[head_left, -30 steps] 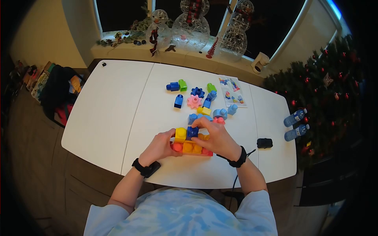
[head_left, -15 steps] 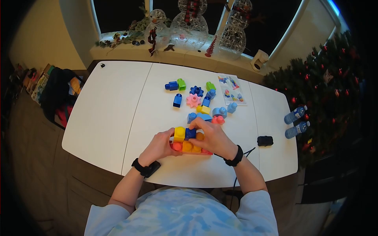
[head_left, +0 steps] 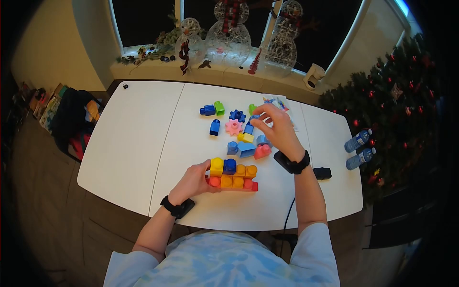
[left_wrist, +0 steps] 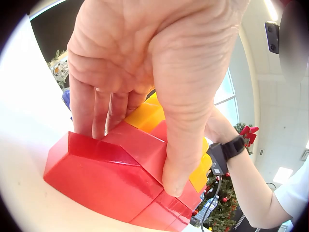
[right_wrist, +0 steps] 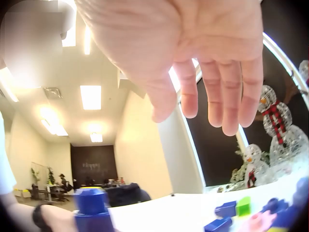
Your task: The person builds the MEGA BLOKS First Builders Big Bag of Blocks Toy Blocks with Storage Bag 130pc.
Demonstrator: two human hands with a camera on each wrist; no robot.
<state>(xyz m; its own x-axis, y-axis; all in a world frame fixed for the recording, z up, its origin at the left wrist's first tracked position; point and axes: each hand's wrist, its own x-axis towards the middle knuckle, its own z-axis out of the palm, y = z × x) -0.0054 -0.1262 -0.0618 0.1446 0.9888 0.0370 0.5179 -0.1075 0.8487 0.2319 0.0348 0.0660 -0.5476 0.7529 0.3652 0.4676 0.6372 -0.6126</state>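
Observation:
My left hand (head_left: 193, 181) grips the left end of a block assembly (head_left: 238, 182), its thumb along the red blocks (left_wrist: 106, 181) in the left wrist view. On the assembly's back row stand a yellow block (head_left: 216, 166), a dark blue block (head_left: 230, 166) and orange studs (head_left: 245, 171). My right hand (head_left: 277, 128) hovers above the loose blocks near a light blue one, its fingers apart and holding nothing in the right wrist view. Nearby lie a pink gear (head_left: 234, 127), a dark blue gear (head_left: 237, 115), a small yellow block (head_left: 245, 137) and a light blue wedge (head_left: 246, 150).
At the back of the table (head_left: 129, 138) lie dark blue blocks (head_left: 214, 127) and a green block (head_left: 219, 108). A printed sheet (head_left: 282, 102) is partly behind my right hand. A black case (head_left: 322, 173) and two water bottles (head_left: 358, 140) are on the right.
My right hand has let go of the dark blue block and moved up and right over the loose blocks. The dark blue block stays on the assembly, and my left hand still grips its left end.

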